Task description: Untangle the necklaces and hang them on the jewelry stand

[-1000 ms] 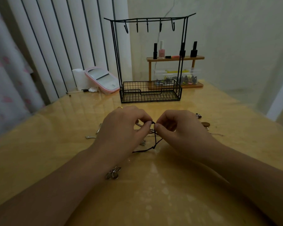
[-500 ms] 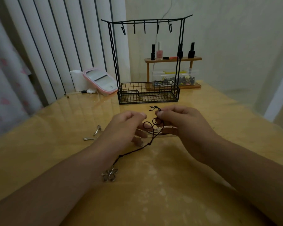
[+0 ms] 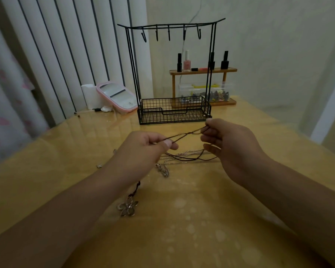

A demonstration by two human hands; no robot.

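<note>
Head view, frame centre: left hand [image 3: 143, 146] and right hand [image 3: 226, 144], each pinching the dark cord necklace [image 3: 184, 135], have spread apart, drawing it taut above the desk [image 3: 201, 219]; untangling advancing, stand [image 3: 172, 74] hooks bare.

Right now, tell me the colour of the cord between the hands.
Dark brown cord, head view.

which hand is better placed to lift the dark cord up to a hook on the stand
Right, likely. The right hand pinches the dark cord just in front of the jewelry stand, while the left hand holds it nearer the person.
</note>
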